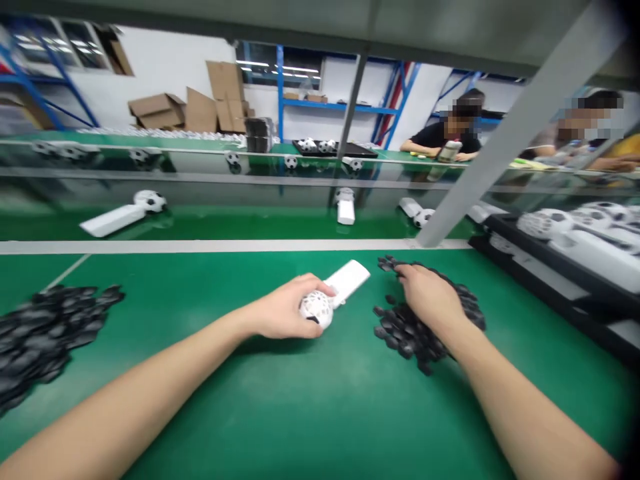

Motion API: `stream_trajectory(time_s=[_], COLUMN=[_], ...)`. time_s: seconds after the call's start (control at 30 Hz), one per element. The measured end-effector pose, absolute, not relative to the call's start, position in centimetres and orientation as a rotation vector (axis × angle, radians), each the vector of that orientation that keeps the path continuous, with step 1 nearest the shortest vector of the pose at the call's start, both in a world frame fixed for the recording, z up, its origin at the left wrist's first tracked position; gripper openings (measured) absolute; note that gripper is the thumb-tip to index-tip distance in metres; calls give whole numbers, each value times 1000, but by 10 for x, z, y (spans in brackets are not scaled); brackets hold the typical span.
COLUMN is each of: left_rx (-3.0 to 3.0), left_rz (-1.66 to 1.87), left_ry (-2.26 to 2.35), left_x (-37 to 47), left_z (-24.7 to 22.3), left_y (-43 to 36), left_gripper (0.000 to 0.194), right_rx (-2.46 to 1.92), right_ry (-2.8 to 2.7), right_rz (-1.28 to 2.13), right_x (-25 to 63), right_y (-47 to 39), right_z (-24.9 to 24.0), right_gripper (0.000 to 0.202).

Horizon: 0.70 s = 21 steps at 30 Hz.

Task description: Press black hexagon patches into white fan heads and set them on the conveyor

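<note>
My left hand (287,310) is closed around the round, openwork head of a white football-shaped device (317,310). Its flat white handle (350,281) points away to the right, low over the green tabletop. A dark patch shows on the ball near my thumb. My right hand (433,297) reaches over a pile of small black pieces (407,330), its fingers drawn together at the pile's far left edge. Those fingertips touch the black pieces; whether one is pinched between them is hidden.
Larger black pieces (47,333) lie heaped at the left. Black trays (565,257) with white ball-headed devices stand at the right, near a slanted grey post (500,133). Beyond a pale rail (225,247), more devices (117,217) lie on a green strip. People (463,127) sit farther back.
</note>
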State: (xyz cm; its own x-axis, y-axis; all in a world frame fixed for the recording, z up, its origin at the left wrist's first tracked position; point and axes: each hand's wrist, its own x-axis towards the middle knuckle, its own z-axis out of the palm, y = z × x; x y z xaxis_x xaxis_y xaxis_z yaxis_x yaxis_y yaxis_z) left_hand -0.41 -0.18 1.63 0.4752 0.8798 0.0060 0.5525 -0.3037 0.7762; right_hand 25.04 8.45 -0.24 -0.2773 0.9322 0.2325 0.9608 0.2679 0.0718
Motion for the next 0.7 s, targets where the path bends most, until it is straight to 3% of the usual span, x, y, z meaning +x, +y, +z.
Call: stream_trajectory(time_s=[0.2,0.33,0.7], left_rx=[2047,2004,2110], left_rz=[726,662,660], left_ry=[1467,1353,1196], left_x=[11,5,0], left_z=[6,10,6], left_y=[-8,-5,-1], left_gripper=[58,50,45], right_rx=[-1236,-975,-515], right_ry=[-2091,-2143,-2365], right_rz=[474,768,606], right_x=[233,215,194], right_y=[58,34,29], right_z=[9,15,-7], right_gripper=[11,7,7])
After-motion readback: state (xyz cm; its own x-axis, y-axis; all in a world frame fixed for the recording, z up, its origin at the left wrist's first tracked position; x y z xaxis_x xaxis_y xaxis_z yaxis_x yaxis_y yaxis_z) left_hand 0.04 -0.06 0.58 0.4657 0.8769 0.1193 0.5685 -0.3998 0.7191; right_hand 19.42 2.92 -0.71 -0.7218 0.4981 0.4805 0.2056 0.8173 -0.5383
